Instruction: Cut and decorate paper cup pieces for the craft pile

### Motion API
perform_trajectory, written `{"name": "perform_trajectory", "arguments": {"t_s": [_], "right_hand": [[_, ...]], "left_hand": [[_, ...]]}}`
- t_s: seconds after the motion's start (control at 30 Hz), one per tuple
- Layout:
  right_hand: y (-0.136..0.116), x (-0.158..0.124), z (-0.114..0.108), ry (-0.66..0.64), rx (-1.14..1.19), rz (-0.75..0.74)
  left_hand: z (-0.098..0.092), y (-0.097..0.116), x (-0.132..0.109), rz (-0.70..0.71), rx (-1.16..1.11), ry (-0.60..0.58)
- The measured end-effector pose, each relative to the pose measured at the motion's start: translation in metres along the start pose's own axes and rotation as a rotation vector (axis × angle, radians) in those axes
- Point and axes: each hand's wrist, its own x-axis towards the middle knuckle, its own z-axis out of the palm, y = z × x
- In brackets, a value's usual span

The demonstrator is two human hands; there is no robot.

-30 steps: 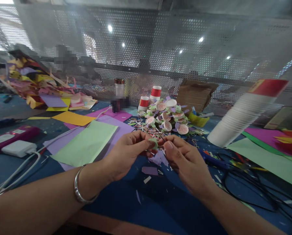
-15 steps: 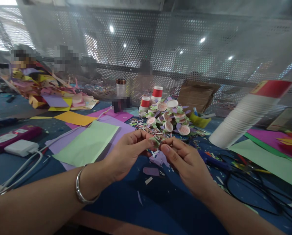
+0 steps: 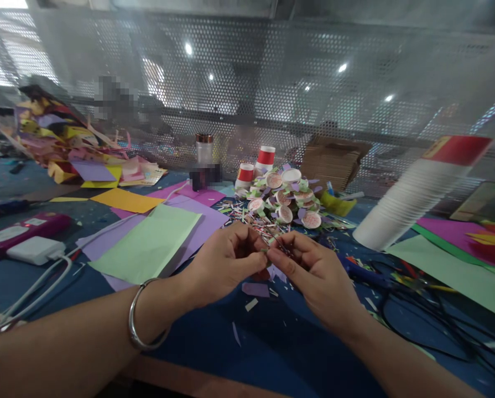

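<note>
Close together over the blue table, my left hand [image 3: 224,265] and my right hand [image 3: 319,282] meet at the fingertips. My left thumb and fingers pinch a small piece of green paper [image 3: 265,250], mostly covered by the fingers. A thin dark strand [image 3: 281,245] runs along the right fingertips, which are closed on it; its kind is unclear. Just beyond the hands lies a heap of white paper-cup bottoms [image 3: 285,214] with green and purple paper tabs. Purple paper scraps [image 3: 255,289] lie below the fingers.
Green paper [image 3: 147,243] lies over purple sheets on the left, near a magenta device [image 3: 27,229] and white charger [image 3: 35,250]. A leaning stack of white cups [image 3: 408,204] stands right, above black cables [image 3: 430,326]. Behind are red-banded cups [image 3: 266,157] and a perforated screen [image 3: 230,72].
My fingertips have drawn closer together, and less of the green paper shows between them. My left thumb has shifted slightly lower. The surrounding things stay in place.
</note>
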Motion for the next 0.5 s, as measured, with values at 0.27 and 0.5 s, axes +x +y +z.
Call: {"name": "perform_trajectory", "arguments": {"t_s": [0.27, 0.5], "right_hand": [[-0.001, -0.002, -0.001, 0.024, 0.127, 0.007], [-0.001, -0.003, -0.001, -0.021, 0.275, 0.015]], "left_hand": [[-0.008, -0.002, 0.006, -0.285, -0.453, -0.151], [-0.014, -0.001, 0.006, -0.335, -0.477, -0.277]]}}
